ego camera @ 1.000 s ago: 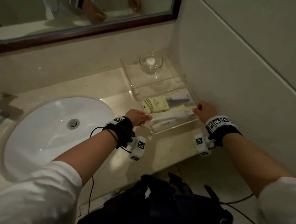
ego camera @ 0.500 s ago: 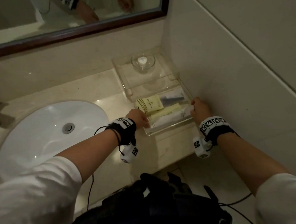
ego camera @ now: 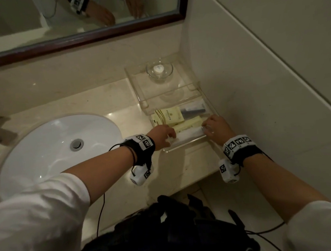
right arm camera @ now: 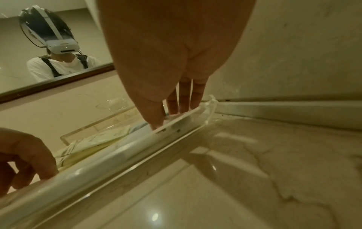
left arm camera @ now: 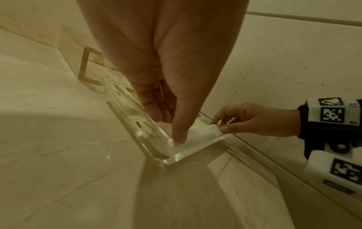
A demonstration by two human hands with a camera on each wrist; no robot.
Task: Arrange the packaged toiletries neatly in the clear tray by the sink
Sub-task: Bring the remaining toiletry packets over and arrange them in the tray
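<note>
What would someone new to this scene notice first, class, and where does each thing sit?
Two hands meet over the clear tray in the counter's corner by the wall: the left hand and right hand each pinch one end of a long white packet lying along its front edge. Behind it lie yellow sachets. The white sink sits to the left.

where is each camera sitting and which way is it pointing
Head: worn high, looking down at the clear tray beside the sink; both forearms and hands show.
Left wrist: looks along the left hand into the tray's near corner.
Right wrist: looks along the right hand toward the mirror.
All share the long white packet.
</note>
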